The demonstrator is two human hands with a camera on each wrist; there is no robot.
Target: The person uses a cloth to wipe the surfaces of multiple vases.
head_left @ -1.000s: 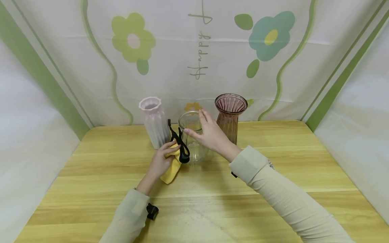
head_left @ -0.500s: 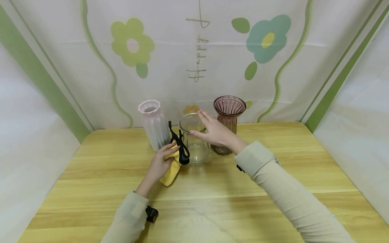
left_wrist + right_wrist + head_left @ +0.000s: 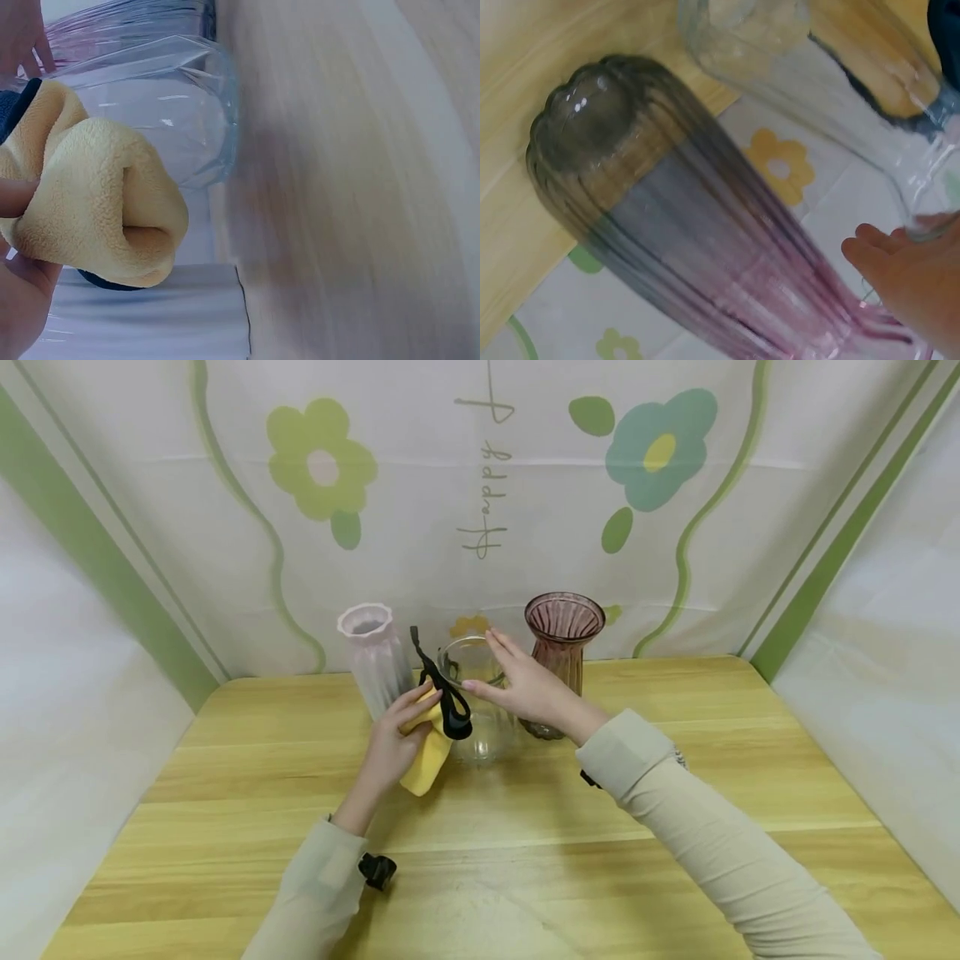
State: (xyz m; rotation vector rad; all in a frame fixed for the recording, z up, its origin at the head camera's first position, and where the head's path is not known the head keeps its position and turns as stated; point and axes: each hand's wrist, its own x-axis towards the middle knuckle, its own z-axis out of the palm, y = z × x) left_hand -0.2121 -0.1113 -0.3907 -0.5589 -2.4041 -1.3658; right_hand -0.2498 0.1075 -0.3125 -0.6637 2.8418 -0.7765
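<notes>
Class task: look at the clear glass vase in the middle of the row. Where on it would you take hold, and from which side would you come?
Probably the narrowed neck just under the rim of the clear glass vase, coming from the front right, where the right hand is. It stands upright, and vases flank it on both sides.

Both arms reach forward from the lower edge of the head view, each in a pale beige long sleeve. The left forearm angles up and to the right, a small black clip-like device at its wrist. The left hand [image 3: 396,745] is raised, its fingers and thumb curled in a pinch. The right arm stretches in from the lower right, longer and flatter, elbow low. The right hand [image 3: 525,687] is held with fingers straight and slightly spread, pointing left and up, thumb extended toward the left hand.
</notes>
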